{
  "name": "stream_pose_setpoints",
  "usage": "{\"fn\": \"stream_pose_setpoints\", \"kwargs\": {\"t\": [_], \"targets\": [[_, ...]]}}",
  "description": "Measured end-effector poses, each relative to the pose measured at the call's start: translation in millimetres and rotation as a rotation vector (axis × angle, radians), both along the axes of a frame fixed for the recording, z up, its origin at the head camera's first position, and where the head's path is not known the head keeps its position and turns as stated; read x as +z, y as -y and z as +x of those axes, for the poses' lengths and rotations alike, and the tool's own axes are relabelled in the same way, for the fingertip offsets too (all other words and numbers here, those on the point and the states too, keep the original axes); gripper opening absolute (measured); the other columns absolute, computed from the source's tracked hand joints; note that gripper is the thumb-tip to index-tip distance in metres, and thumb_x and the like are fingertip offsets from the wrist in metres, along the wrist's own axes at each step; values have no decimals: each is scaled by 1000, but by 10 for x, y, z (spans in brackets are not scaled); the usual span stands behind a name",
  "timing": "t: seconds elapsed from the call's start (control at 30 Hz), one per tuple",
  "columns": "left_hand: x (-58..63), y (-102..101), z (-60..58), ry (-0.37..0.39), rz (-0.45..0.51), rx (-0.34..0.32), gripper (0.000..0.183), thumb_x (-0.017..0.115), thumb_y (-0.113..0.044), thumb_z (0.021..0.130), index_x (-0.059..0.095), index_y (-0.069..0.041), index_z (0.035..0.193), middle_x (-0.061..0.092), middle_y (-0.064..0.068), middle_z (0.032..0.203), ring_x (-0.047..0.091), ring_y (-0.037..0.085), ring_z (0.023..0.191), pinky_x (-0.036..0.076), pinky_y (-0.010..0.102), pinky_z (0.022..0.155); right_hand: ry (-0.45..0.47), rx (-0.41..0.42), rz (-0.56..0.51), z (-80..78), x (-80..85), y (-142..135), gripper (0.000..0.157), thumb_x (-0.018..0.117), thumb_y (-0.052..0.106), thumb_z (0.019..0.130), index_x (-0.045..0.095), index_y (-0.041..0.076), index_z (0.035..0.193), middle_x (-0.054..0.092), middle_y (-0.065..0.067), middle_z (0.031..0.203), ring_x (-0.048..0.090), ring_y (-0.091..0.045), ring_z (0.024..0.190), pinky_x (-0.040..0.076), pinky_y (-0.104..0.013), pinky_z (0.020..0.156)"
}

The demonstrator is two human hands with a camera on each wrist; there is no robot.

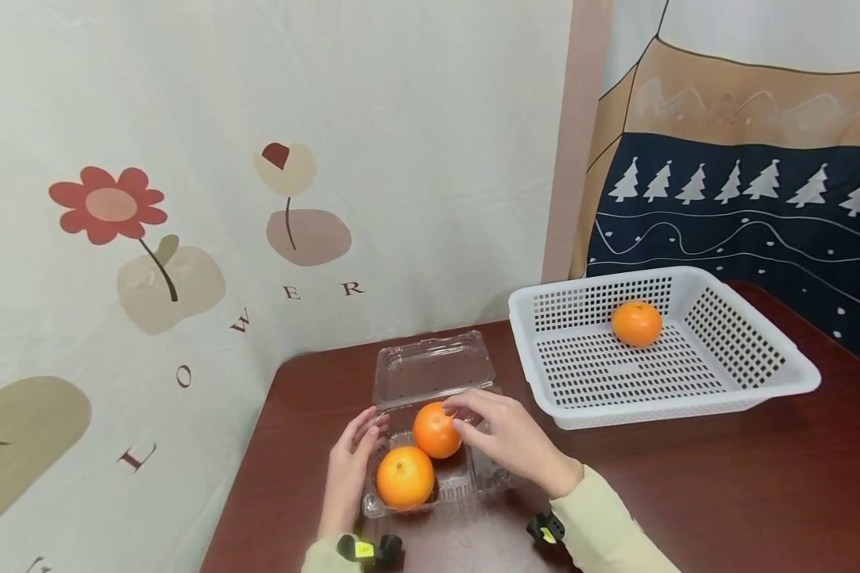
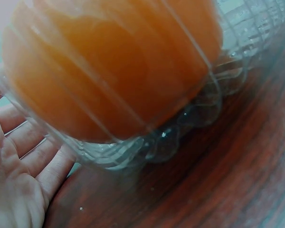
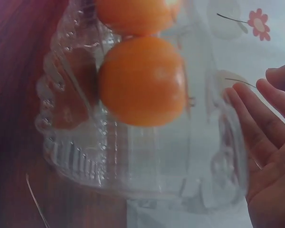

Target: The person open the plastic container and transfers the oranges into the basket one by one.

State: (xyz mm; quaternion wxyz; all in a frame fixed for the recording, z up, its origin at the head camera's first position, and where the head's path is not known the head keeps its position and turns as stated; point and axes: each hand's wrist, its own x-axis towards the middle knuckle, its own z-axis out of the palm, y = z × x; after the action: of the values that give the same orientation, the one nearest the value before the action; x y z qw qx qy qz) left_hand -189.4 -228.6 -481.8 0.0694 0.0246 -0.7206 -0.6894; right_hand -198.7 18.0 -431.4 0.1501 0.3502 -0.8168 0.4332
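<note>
Holds the left hand [image 1: 353, 455] loosely spread beside the clear container [image 1: 456, 487] on the bench [image 1: 294, 438], gripping nothing, perhaps for steadying; curves the right hand [image 1: 507, 431] slackly by the farther orange [image 1: 435, 434], without grasp. Has that and the nearer orange [image 1: 404, 479] inside, probably walled against rolling, with lid [image 1: 433, 369] laid back for access.

On the pale yellow-green left sleeve [image 1: 322, 555] sits a black device [image 1: 390, 549] with a bright yellow patch [image 1: 364, 549]; right of it, a matching right sleeve [image 1: 609, 517] bears a second black device [image 1: 536, 525].
</note>
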Motion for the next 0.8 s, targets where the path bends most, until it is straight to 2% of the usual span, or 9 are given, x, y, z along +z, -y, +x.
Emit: {"fn": "stream_pose_setpoints", "kwargs": {"t": [0.07,0.27,0.43,0.53,0.63,0.8], "targets": [[-9,6,-9,-2,3,1,35,51,-15,91,48,-10,125,58,10,116,54,19,106,44,32,91,17,21,9,8,-23,30,21,60,17,85,61,17,106,61,10,95,56,1,78,51,-24,67],[-153,80,-71,-19,-6,6,35,55,-24,89,50,-17,123,59,6,114,55,15,105,45,28,88,47,78,46,52,-66,145,21,57,21,87,59,19,108,60,9,97,56,3,78,51,-21,66],[-184,91,-76,-25,-5,6,35,55,-26,89,50,-17,123,59,6,115,55,16,105,45,29,89,-56,72,144,71,-127,229,22,59,24,86,59,19,108,60,11,99,55,5,79,48,-16,69],[-184,82,-85,-24,-3,6,36,55,-26,89,50,-17,123,58,6,115,54,17,106,45,29,88,-102,66,200,77,-156,264,22,59,25,86,59,21,108,60,12,100,53,7,77,45,-12,69],[-155,70,-85,-13,-1,-1,36,55,-25,89,49,-16,124,58,6,116,54,17,106,45,28,89,-112,77,228,84,-179,290,22,58,26,86,58,22,108,59,13,99,51,8,73,43,-9,65],[-43,33,-39,-5,-10,-10,37,53,-20,90,48,-11,126,58,9,116,54,21,107,45,31,89,-121,80,285,102,-206,323,29,59,27,86,56,23,114,58,13,97,49,5,67,40,-8,58]]}}
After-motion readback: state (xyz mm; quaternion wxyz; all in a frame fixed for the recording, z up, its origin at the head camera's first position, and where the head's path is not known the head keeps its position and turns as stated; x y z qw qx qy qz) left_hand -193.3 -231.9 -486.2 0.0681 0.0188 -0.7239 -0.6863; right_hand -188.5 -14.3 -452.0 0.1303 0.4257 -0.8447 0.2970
